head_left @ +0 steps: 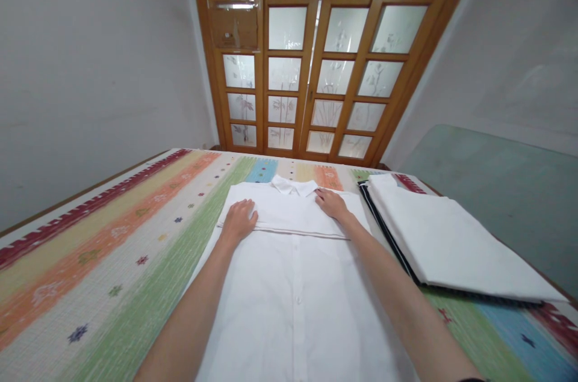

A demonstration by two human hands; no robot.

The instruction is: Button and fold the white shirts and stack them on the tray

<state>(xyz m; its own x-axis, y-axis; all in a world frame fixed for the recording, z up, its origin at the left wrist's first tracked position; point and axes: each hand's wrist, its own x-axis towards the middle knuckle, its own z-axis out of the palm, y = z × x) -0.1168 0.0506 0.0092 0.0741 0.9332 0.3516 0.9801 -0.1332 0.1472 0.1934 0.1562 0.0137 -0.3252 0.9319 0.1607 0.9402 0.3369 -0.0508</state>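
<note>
A white button shirt (293, 286) lies flat on the striped bed cover (135, 231), collar (291, 185) at the far end. My left hand (238, 219) rests palm down on the shirt's upper left, fingers curled over a folded edge. Near the collar's right side my right hand (332, 203) lies flat on the cloth, fingers stretched out. A folded band of the shirt runs between the two hands.
A stack of folded white cloth (447, 243) on a dark folded piece lies to the right of the shirt. Beyond the bed stands a wooden door with frosted glass panes (311, 69). White walls stand left and right.
</note>
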